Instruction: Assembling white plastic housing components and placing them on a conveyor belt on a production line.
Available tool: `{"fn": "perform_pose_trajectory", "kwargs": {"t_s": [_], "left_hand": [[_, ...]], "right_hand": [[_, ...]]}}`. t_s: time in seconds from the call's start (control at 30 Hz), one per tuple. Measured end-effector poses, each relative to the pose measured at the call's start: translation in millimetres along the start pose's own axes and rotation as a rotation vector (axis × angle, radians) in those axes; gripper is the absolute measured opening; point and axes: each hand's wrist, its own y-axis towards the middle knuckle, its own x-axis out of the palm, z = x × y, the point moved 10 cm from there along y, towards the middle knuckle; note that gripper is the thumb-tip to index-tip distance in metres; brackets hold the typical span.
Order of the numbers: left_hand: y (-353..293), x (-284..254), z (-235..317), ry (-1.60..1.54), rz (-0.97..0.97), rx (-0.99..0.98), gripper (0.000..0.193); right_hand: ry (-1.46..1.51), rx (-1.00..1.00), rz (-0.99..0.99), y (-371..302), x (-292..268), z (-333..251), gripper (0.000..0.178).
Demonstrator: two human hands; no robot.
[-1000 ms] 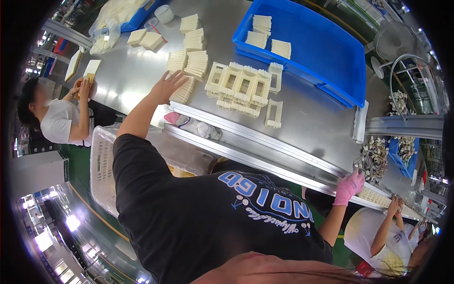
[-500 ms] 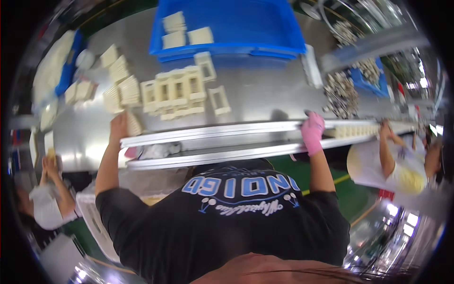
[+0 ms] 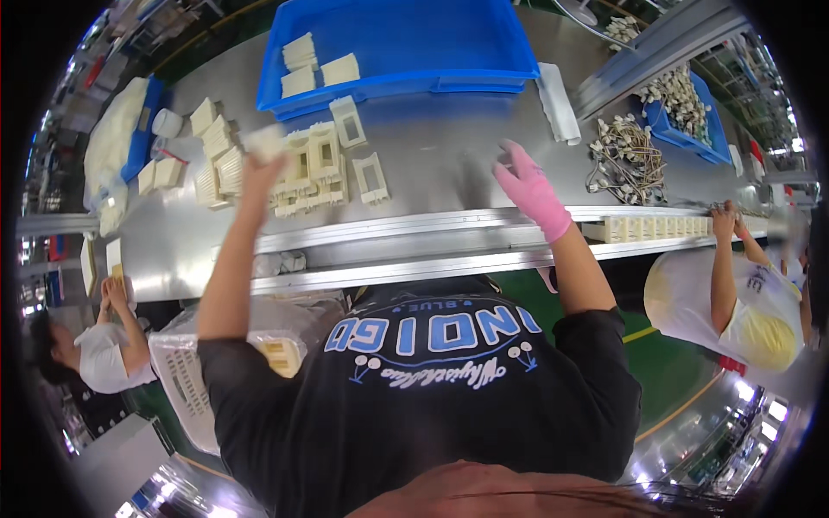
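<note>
My left hand (image 3: pixel 263 177), bare and blurred by motion, is raised over the table at the left with a cream plastic part (image 3: pixel 266 140) in its fingers. Just right of it, cream rectangular frames (image 3: pixel 319 160) lie grouped in rows, and ribbed cream stacks (image 3: pixel 226 164) stand on its left. In a pink glove, my right hand (image 3: pixel 531 192) hovers beyond the rails with its fingers apart and nothing in them. Below both hands, a metal rail track (image 3: pixel 406 226) runs along the near table edge.
A blue bin (image 3: pixel 401 86) with cream stacks stands at the back. Bundled wires with connectors (image 3: pixel 626 160) lie right, beside a smaller blue bin (image 3: pixel 691 129). Co-workers sit left and right; one's hands (image 3: pixel 725 220) are at the track near a row of cream parts (image 3: pixel 656 228).
My left hand has moved up and right from the rail's left end, carrying a cream part. My right hand has left the rail, moving left and away from me, its fingers spreading.
</note>
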Motion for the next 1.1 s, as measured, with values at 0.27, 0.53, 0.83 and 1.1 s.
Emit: {"fn": "perform_pose_trajectory", "kwargs": {"t_s": [0.27, 0.53, 0.83, 1.1], "left_hand": [[-42, 318, 2, -0.690, -0.761, -0.319, 0.033], [-40, 307, 28, 0.459, -0.756, 0.496, 0.029], [-26, 226, 2, 1.183, -0.547, 0.887, 0.023], [-12, 236, -10, 1.048, -0.659, 0.570, 0.021]], "right_hand": [[0.028, -0.040, -0.088, 42, 52, -42, 0.068], [-0.326, 0.183, -0.159, 71, 63, 40, 0.054], [-0.440, 0.270, -0.158, 95, 40, 93, 0.052], [-0.482, 0.297, -0.125, 91, 37, 90, 0.049]]}}
